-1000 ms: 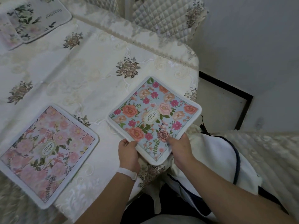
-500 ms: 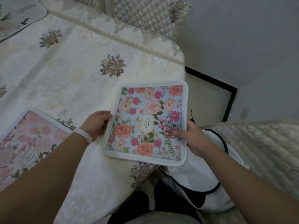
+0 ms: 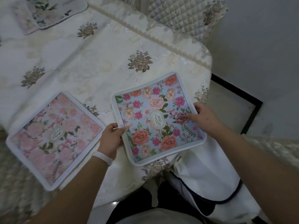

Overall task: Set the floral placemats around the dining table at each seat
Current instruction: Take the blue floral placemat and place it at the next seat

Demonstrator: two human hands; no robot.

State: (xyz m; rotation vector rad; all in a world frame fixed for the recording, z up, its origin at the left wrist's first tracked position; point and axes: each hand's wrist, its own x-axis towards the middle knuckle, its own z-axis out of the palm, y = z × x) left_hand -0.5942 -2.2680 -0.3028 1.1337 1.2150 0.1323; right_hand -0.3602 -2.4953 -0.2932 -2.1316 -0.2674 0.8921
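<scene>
Dining table (image 3: pixel 100 46), under a cream embroidered cloth (image 3: pixel 140 61): near-side seats being dressed. Pink placemat (image 3: pixel 55 138) lies flat at the near left seat, untouched. Blue placemat (image 3: pixel 158 120) sits at the near right corner, just beside the pink one, its near edge at the table's rim; judged not yet squared to the seat, hence held at both sides. Left hand (image 3: pixel 111 138) pinches its left border, thumb on top; right hand (image 3: pixel 203 118) grips the right border, fingers curled over. Mat: square, rounded corners, pale border, pink and coral blooms, central oval "GARDEN" label

Grey wall (image 3: pixel 262 39) behind a quilted chair back (image 3: pixel 176 15)
</scene>
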